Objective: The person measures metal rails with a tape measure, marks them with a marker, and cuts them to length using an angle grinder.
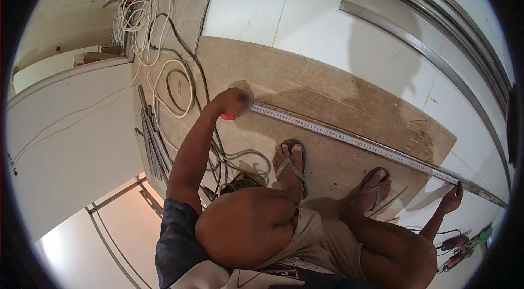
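Note:
A tape measure's white blade (327, 132) is drawn out across the floor along a long thin metal bar (415, 158). At its left end my left hand (236, 101) is closed around the case, whose red part (228, 117) shows below the fingers; a blurred patch hides some of this hand. Far to the right, my right hand (451, 198) has its fingers closed at the other end of the blade, against the bar. A small dark spot shows at those fingertips, too small to name. My sandalled feet (290, 166) are just below the blade.
A brown board (327, 92) lies on white floor tiles (245, 5). Several metal profiles (382, 20) lie beyond it. White cable coils (142, 13), dark cables (180, 37) and thin metal lengths (153, 141) lie left. Green-and-dark power tools (472, 245) lie lower right.

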`<state>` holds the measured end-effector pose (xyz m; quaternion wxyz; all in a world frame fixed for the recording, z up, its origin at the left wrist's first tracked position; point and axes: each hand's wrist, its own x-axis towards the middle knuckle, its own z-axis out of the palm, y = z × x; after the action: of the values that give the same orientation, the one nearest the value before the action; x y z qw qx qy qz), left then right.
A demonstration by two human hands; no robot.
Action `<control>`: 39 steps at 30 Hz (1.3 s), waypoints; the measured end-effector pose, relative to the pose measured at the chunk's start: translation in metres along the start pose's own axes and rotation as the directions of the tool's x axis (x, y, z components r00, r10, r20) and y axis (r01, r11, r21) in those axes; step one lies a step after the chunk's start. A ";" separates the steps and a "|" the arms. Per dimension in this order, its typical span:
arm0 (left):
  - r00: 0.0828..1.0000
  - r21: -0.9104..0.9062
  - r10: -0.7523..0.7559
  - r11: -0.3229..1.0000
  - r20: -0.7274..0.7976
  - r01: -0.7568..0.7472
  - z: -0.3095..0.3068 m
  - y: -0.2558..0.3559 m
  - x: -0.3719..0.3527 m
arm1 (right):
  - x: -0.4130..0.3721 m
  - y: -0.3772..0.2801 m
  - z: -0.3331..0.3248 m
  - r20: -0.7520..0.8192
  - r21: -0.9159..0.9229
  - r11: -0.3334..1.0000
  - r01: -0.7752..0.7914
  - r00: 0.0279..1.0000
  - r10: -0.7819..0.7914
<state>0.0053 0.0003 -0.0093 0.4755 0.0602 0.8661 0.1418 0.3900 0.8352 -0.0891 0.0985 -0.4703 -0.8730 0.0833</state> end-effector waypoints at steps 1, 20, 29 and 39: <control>1.000 0.012 -0.019 1.000 0.021 0.019 0.000 0.000 0.001 | -0.001 -0.001 0.000 -0.006 0.005 1.000 0.022 1.000 -0.022; 0.998 -0.029 -0.002 1.000 0.066 0.004 -0.002 -0.004 0.002 | -0.008 -0.002 -0.003 0.024 0.080 0.997 0.006 1.000 -0.008; 0.998 -0.014 0.002 1.000 0.059 -0.001 -0.001 -0.009 0.004 | -0.008 -0.003 0.000 0.015 0.179 0.982 -0.063 0.998 0.061; 0.999 0.116 0.046 0.992 0.014 -0.048 -0.006 0.000 0.000 | -0.005 0.037 0.023 -0.049 0.128 0.991 0.041 0.998 -0.035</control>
<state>0.0002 -0.0005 -0.0063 0.4725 0.1091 0.8686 0.1018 0.4167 0.8495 -0.1208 0.1505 -0.4478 -0.8722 0.1268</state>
